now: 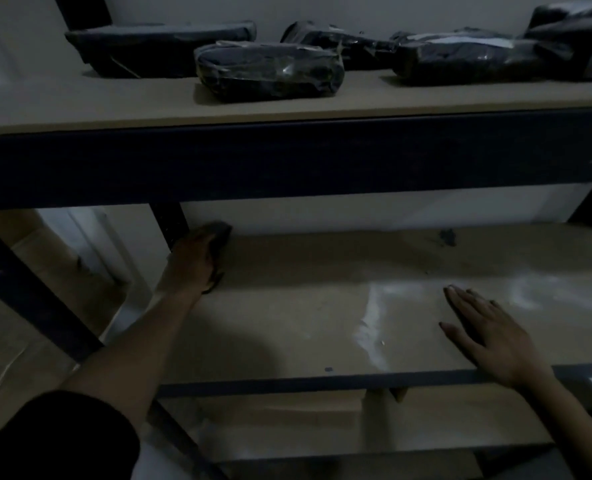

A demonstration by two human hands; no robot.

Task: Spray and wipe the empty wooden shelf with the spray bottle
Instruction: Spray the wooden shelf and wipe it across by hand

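Observation:
The empty wooden shelf (322,271) is the middle board of a dark metal rack, dimly lit. A pale wet streak (370,323) shines near its front centre and right side. My left hand (197,258) reaches to the shelf's back left corner and presses a dark cloth (220,233) flat on the board. My right hand (484,337) rests palm down with fingers spread on the shelf's front right part, holding nothing. No spray bottle is in view.
Several dark plastic-wrapped packages (270,71) lie on the upper shelf (149,112). A thick dark crossbeam (287,161) hangs low over the working shelf. A lower wooden shelf (305,420) sits beneath. Dark rack posts (170,223) stand at the back left and right.

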